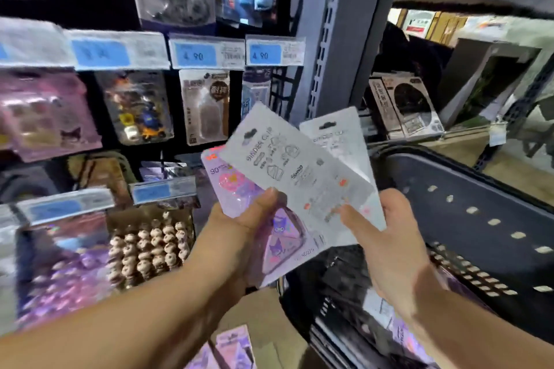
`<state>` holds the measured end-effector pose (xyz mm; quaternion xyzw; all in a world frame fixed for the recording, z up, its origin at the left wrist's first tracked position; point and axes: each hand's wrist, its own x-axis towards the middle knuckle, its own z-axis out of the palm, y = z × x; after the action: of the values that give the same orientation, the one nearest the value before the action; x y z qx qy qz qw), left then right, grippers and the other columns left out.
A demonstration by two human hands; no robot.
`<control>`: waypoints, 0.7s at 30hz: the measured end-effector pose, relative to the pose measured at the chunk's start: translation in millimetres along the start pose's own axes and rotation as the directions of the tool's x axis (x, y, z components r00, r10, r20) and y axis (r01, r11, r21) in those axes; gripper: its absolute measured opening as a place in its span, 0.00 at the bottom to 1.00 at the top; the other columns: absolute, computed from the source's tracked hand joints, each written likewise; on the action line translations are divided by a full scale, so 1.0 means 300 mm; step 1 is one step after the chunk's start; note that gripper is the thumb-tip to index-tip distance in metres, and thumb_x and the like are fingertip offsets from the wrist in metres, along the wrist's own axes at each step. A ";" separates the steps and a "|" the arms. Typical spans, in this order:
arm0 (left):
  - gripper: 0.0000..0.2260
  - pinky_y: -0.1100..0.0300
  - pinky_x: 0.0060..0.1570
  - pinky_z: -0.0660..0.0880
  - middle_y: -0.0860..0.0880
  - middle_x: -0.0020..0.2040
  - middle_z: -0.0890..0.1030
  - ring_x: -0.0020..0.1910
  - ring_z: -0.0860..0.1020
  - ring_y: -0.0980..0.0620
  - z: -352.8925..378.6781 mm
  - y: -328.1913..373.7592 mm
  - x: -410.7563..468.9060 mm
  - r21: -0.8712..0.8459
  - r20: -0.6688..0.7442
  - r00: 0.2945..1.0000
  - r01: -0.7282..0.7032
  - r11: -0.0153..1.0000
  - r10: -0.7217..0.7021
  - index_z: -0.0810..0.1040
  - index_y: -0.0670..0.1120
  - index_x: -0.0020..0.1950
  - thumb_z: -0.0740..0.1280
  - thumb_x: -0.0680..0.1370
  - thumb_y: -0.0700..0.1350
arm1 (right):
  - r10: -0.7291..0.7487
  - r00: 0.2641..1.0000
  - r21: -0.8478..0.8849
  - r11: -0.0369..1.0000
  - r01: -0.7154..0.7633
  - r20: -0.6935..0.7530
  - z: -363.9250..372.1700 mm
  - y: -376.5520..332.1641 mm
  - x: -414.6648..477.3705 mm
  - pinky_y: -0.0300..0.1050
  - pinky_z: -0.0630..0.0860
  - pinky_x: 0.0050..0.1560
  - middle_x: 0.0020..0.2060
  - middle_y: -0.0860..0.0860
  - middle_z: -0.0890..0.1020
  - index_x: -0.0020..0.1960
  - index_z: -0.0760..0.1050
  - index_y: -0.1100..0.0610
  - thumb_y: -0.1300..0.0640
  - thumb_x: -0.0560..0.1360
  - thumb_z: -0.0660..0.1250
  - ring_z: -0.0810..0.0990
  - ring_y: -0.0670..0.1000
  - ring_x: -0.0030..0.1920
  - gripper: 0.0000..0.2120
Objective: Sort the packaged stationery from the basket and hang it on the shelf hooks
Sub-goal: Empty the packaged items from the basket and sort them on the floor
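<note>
Sorting is judged to be in hand: a fan of three packs is held above the dark basket (479, 183), in front of the shelf. The purple pack (239, 189) is clamped under the thumb of the left hand (236, 237), fingers curled beneath, and the white binder-clip card (287, 165) is pinched by the thumb of the right hand (389, 237) against hidden fingers. Counted in hand: one purple pack and two white cards, including the second white card (338, 135). Next, one pack must be separated and its hang-hole threaded onto a matching hook.
</note>
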<state>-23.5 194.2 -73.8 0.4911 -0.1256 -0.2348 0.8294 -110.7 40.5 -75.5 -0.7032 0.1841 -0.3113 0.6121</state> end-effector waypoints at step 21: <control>0.03 0.70 0.26 0.73 0.53 0.27 0.81 0.23 0.76 0.61 -0.741 0.115 -0.195 0.033 -0.456 0.888 0.079 0.996 -0.056 0.77 0.40 0.51 0.66 0.78 0.36 | -0.128 0.847 -0.160 0.957 0.243 0.517 0.674 0.155 -0.287 0.28 0.74 0.48 0.53 0.32 0.80 0.64 0.71 0.38 0.63 0.71 0.73 0.79 0.35 0.52 0.29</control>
<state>33.0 406.4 -150.4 0.5572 0.0833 -0.1388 0.8144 -34.5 238.1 -150.5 -0.8373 -0.0171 -0.1540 0.5244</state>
